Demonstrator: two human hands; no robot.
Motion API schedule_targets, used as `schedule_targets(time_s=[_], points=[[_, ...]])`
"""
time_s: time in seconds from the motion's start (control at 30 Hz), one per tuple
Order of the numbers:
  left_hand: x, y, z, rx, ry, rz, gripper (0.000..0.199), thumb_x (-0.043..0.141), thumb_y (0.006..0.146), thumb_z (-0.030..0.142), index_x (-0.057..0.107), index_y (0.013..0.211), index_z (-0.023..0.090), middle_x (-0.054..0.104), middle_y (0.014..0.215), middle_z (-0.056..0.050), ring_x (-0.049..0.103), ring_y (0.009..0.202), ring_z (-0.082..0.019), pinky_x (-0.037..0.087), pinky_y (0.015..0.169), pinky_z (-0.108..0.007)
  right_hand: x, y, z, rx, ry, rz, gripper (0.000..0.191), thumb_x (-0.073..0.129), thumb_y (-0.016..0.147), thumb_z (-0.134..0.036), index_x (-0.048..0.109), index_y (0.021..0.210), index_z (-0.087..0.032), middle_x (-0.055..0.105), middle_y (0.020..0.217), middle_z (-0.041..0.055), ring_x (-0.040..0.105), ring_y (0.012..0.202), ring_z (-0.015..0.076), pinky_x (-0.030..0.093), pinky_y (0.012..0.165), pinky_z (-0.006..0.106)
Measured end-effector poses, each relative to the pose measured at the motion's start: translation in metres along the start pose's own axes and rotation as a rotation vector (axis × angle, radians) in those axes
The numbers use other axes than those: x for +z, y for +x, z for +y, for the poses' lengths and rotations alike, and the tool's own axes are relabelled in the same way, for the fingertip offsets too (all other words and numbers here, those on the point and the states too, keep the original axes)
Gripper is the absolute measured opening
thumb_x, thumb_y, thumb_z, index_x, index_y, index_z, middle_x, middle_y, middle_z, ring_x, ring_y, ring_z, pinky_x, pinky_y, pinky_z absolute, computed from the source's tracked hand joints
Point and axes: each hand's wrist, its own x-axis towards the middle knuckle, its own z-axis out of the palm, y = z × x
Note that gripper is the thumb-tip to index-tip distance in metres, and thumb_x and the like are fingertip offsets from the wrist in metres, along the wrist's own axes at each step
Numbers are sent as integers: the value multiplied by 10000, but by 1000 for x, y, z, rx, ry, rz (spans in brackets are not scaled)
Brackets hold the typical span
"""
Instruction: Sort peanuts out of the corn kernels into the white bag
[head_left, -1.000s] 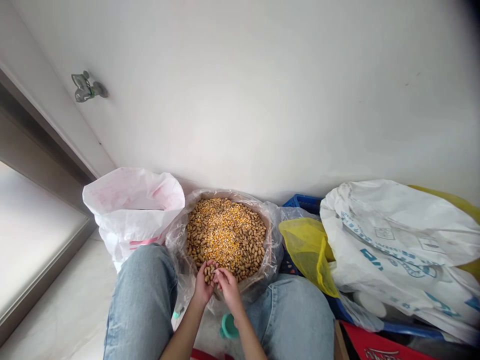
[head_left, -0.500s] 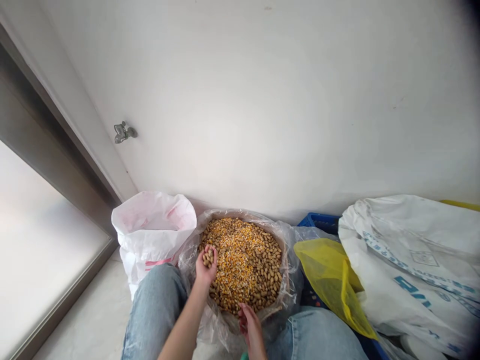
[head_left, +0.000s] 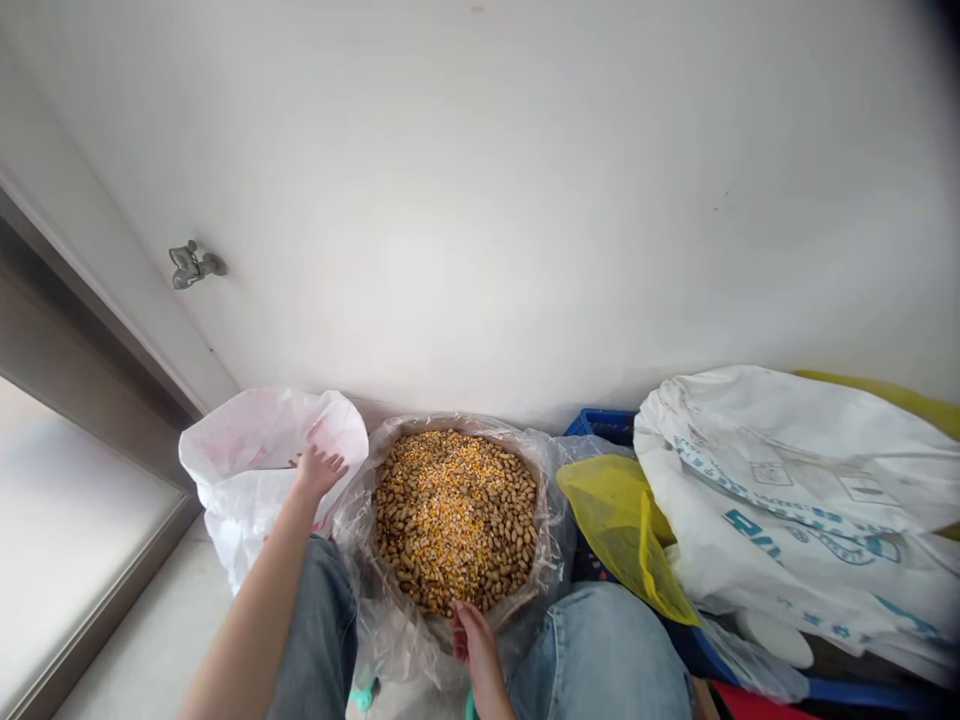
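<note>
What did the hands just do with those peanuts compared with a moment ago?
The left hand, which held peanuts over the corn, has moved left and now hangs open above the white sack, no peanuts showing. The right hand stays by the near rim of the clear plastic bag. The heap of corn and peanuts looks unchanged.

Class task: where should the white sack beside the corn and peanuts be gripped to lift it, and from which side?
Grip the folded rim of the white sack from above, on the side away from the corn and peanuts. The slack open mouth should gather easily in a fist, and the left hand is already close.
</note>
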Motion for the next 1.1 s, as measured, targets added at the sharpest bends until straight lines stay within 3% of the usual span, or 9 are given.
schedule_targets(time_s=[0.13, 0.23, 0.3, 0.4, 0.53, 0.67, 0.8, 0.9, 1.1], points=[[-3, -28, -62, 31, 315, -294, 110, 521, 734, 161, 614, 768, 210, 646, 888, -82, 587, 915, -215, 443, 818, -409, -1, 0, 1, -44, 2, 15, 297, 648, 476, -444, 580, 636, -204, 526, 504, -39, 426, 392, 90, 292, 374, 217], [-15, -50, -112, -111, 499, -471, 111, 535, 712, 166, 621, 783, 171, 655, 797, -88, 602, 799, -214, 462, 770, -395, -3, -1, -3, -82, -17, 44, 282, 623, 504, -441, 572, 655, -208, 514, 511, -38, 435, 413, 96, 317, 388, 225], [-28, -56, -142, -118, 560, -471, 110, 579, 649, 104, 620, 733, 162, 641, 727, -67, 577, 864, -217, 428, 834, -367, -5, -1, -7, -122, -8, 73, 275, 607, 524, -435, 564, 680, -213, 517, 530, -36, 448, 432, 100, 339, 405, 230], [-49, -53, -177, 37, 712, -412, 197, 610, 552, 21, 603, 672, 178, 619, 781, -41, 468, 1063, -206, 290, 972, -296, -9, 1, -10, -159, 14, 119, 294, 588, 544, -423, 556, 744, -211, 531, 576, -34, 474, 466, 104, 372, 437, 234], [-70, -41, -203, 54, 905, -291, 179, 612, 564, 87, 571, 719, 167, 589, 964, -70, 383, 1151, -226, 208, 1007, -305, -14, 8, -2, -149, 16, 152, 356, 577, 541, -429, 543, 804, -191, 536, 585, -34, 503, 493, 122, 397, 460, 245], [-83, -45, -222, -14, 934, -278, 105, 556, 618, 130, 547, 717, 165, 608, 922, -77, 451, 1077, -240, 259, 974, -354, -17, 16, 3, -246, -112, 175, 306, 527, 605, -394, 550, 828, -185, 578, 663, -4, 543, 566, 147, 429, 518, 261], [-96, -65, -243, -312, 742, -397, 102, 537, 679, 223, 566, 766, 178, 639, 836, -58, 570, 896, -207, 387, 858, -345, -14, 26, -16, -512, -518, 191, 194, 456, 668, -253, 570, 806, -177, 621, 815, 50, 567, 768, 176, 427, 711, 273], [-111, -76, -256, -595, 387, -420, 169, 515, 728, 277, 571, 852, 177, 648, 878, -65, 601, 834, -169, 415, 812, -304, -14, 37, -37, -530, -1003, 243, 237, 407, 681, -129, 584, 831, -174, 616, 848, 71, 553, 833, 197, 397, 761, 290], [-133, -78, -263, -547, 45, -287, 209, 410, 811, 252, 574, 921, 188, 624, 1010, -64, 581, 918, -142, 414, 841, -287, -20, 58, -43, -463, -1672, 338, 329, 347, 755, -78, 595, 936, -197, 589, 968, 104, 538, 915, 220, 395, 716, 292]])
